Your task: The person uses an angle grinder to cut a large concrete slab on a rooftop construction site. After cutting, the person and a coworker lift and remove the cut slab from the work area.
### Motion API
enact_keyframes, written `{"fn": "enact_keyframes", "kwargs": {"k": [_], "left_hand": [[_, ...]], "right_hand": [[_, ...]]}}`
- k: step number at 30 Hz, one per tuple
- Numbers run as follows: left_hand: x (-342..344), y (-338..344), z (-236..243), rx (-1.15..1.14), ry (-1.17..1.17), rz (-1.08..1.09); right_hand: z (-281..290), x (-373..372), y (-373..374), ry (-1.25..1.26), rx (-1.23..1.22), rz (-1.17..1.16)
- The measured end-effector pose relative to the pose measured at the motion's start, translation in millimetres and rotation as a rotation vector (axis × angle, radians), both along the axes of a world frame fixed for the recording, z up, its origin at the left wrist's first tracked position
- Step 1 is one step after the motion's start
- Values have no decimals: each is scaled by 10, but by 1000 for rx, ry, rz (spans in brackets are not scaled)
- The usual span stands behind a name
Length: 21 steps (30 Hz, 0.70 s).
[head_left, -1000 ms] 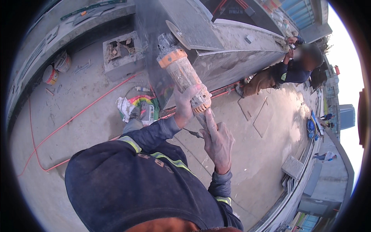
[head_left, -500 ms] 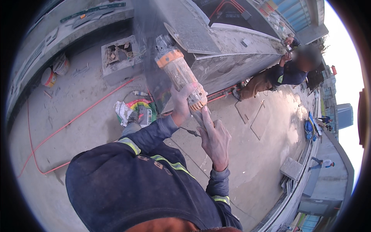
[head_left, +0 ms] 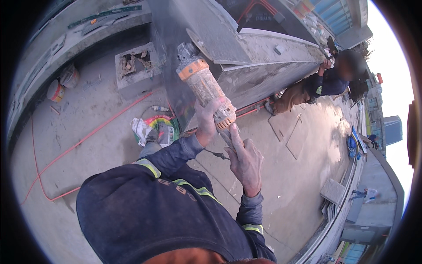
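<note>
Right hand (head_left: 247, 165) is gripping the grinder's (head_left: 204, 86) tail; left hand (head_left: 207, 119) is clamping round its body just ahead. Grinder is pointing away from both. Cord (head_left: 215, 154) is hanging just beside the right hand; a snag could be pulling the aim off. Beyond the left hand, disc (head_left: 198, 42) is sitting at the slab (head_left: 224, 37) edge, contact unclear; twisting could be causing bind, kickback. Co-worker (head_left: 325, 83), well right of the hands, is risking flying chips.

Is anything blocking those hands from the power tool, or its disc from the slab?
Nothing visible: left hand and right hand hold the power tool; its disc is at the edge of the grey slab.
</note>
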State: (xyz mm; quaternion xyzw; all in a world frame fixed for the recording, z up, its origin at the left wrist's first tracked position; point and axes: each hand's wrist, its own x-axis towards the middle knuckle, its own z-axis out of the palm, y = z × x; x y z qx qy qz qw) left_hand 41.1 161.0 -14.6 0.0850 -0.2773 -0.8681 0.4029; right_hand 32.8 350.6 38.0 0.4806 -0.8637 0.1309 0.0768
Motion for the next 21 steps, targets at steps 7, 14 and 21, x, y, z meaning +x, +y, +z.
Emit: {"fn": "enact_keyframes", "kwargs": {"k": [7,14,21], "left_hand": [[-101,-226,-51,52,39,12],[-158,-496,-53,57,19,5],[-230,-782,29,41,9,33]], "right_hand": [[25,-54,-230,-12,3,-10],[18,-115,-509,-12,12,-13],[48,-215,-807,-8,-17,13]]}}
